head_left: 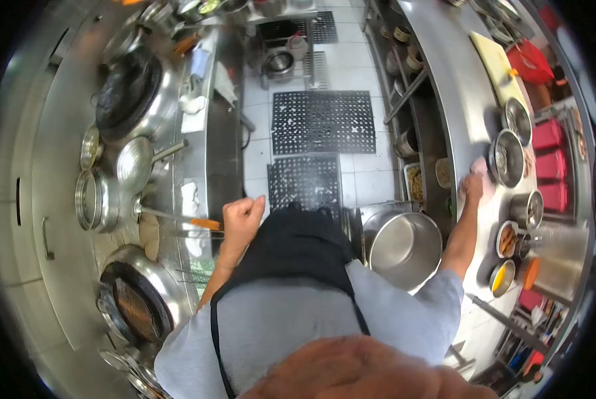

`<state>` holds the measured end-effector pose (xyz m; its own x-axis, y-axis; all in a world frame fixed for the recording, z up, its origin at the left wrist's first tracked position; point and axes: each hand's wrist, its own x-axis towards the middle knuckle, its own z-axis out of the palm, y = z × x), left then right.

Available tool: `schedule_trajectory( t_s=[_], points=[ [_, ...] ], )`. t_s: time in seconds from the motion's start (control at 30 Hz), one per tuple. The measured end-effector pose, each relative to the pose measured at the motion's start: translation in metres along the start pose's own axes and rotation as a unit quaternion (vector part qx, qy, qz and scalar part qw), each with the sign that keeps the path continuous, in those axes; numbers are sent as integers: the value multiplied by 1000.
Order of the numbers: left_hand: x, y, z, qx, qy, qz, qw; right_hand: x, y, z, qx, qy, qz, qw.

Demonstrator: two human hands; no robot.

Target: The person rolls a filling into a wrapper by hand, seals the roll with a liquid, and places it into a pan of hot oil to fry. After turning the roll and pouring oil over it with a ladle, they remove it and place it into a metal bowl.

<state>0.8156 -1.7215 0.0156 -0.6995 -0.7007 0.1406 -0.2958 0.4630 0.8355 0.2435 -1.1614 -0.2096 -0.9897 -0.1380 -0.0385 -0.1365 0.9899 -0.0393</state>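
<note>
My left hand is curled into a fist beside the stove's edge, above the floor, and nothing shows in it. On the right, my right hand reaches out to the steel counter and grips a pale pink cloth, pressed flat on the surface; its folds are partly hidden by my fingers. Close by that cloth stands a steel bowl. Another steel bowl sits just beyond it, and a steel pot is on the nearer side.
Two blackened woks sit on the left range, with a strainer ladle between them. A large steel stockpot stands beside me at right. Black perforated mats cover the aisle floor. A yellow cutting board lies farther along the counter.
</note>
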Motion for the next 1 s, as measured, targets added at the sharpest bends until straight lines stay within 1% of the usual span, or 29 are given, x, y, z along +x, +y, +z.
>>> schedule_trajectory(
  t_s=[0.03, 0.07, 0.1, 0.13, 0.17, 0.2, 0.23, 0.27, 0.3, 0.33, 0.37, 0.4, 0.43, 0.5, 0.53, 0.63, 0.7, 0.73, 0.77, 0.83, 0.9, 0.97, 1.0],
  points=[
    [6, -2, 2, -6, -14, 12, 1000, 5, -8, 1, 55, 18, 92, 994],
    [13, 1, 4, -14, -37, 16, 999, 10, -14, 5, 109, 37, 183, 976],
    [21, 6, 5, -20, -63, 21, 998, 21, -1, 25, 50, 64, 86, 993],
    [29, 8, 4, -26, -92, 26, 995, -15, -40, -20, 59, 60, 116, 990],
    [38, 5, 4, -23, -94, 34, 995, -66, -102, -90, 67, 56, 146, 985],
    [49, 2, 5, -22, -107, 49, 993, -67, -73, -41, -31, 264, -118, 957],
    [60, 1, 5, -24, -136, 70, 988, -91, -81, -7, -68, 261, -45, 962],
    [72, 5, 3, -6, -165, 95, 982, -134, -127, -38, 86, 229, -6, 970],
    [82, -17, 6, 12, -182, 100, 978, -181, -182, -81, 235, 213, 40, 947],
    [101, -38, 14, -83, -199, 54, 975, -257, -213, -73, 155, 250, 65, 954],
    [112, -39, 12, -105, -231, -13, 967, -297, -234, -69, 246, 232, 131, 932],
    [126, -50, 15, -104, -258, -36, 960, -331, -245, -51, 252, 250, 161, 921],
    [141, -67, 24, -106, -264, 37, 958, -367, -254, -42, 254, 223, 214, 917],
    [170, -76, 37, -55, -311, 41, 948, -436, -272, -35, 261, 202, 305, 893],
    [183, -73, 44, -52, -329, 70, 940, -466, -281, -33, 269, 188, 346, 879],
    [209, -48, 73, -53, -383, 155, 909, -551, -293, -21, 178, 144, 448, 864],
    [220, -22, 99, -59, -403, 215, 888, -596, -304, -10, 132, 148, 496, 845],
    [226, -10, 112, -43, -425, 269, 863, -616, -307, -5, 149, 142, 531, 822],
    [223, 6, 121, -62, -435, 274, 855, -631, -311, -4, 165, 138, 565, 797],
    [206, 38, 145, -102, -456, 282, 838, -657, -315, 8, 164, 139, 593, 776],
    [188, 52, 172, -115, -438, 391, 801, -700, -334, 41, 175, 124, 616, 758],
    [153, 83, 175, -98, -481, 383, 782, -733, -335, 73, 192, 109, 613, 759],
    [135, 87, 182, -95, -491, 407, 764, -741, -339, 74, 203, 107, 633, 739]
  ],
)
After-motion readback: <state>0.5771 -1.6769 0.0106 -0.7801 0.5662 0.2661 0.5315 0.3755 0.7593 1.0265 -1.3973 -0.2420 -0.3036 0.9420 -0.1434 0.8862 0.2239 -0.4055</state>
